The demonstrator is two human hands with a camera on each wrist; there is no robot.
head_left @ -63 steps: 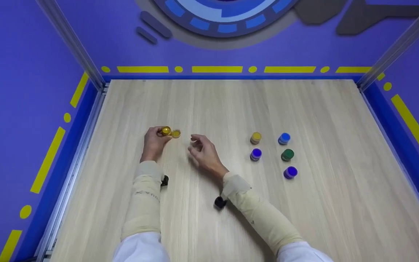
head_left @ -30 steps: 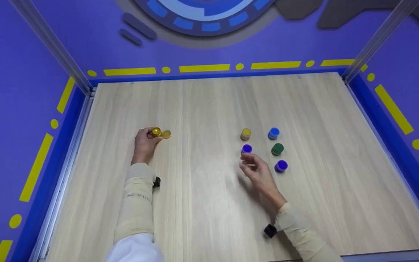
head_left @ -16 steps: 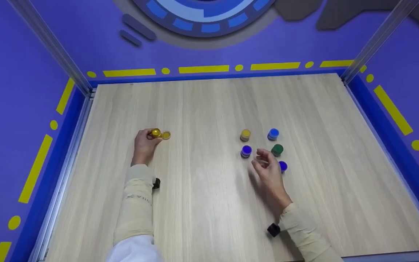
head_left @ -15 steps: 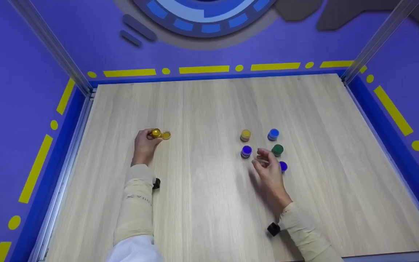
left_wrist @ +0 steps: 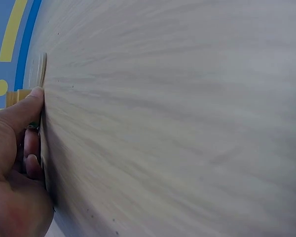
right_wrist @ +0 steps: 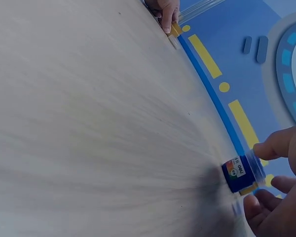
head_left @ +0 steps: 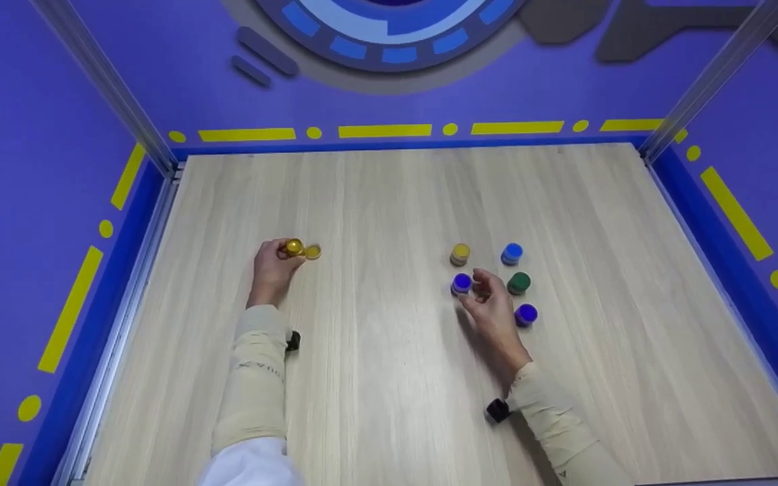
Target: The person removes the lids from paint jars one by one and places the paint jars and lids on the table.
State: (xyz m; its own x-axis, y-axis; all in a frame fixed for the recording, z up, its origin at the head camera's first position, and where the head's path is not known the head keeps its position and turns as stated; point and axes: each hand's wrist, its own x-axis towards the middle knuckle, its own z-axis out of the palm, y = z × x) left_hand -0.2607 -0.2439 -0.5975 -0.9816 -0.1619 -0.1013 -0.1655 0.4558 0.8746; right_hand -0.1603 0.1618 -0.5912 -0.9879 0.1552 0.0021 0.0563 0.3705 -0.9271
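Note:
My left hand point(head_left: 273, 270) grips a small uncapped paint jar point(head_left: 294, 246) of golden yellow at the table's left. Its round lid point(head_left: 313, 252) lies right beside it; whether the two are joined I cannot tell. Over at the right, my right hand point(head_left: 494, 312) is at a blue-violet paint jar point(head_left: 460, 283), upright on the table. In the right wrist view, this dark blue jar point(right_wrist: 235, 174) has a clear lid point(right_wrist: 257, 167), with the thumb at one side of the lid and loosely bent fingers at the other. No firm hold shows.
Around the right hand stand more capped paint jars: a yellow jar point(head_left: 460, 254), a light blue jar point(head_left: 512, 254), a green jar point(head_left: 519, 283) and a second violet jar point(head_left: 526, 314). Blue-purple walls point(head_left: 389, 108) border the wooden table point(head_left: 375, 337).
The right hand has travelled from beside the left hand to the jars on the right, then shifted slightly left to the violet jar. The left hand still holds the yellow jar.

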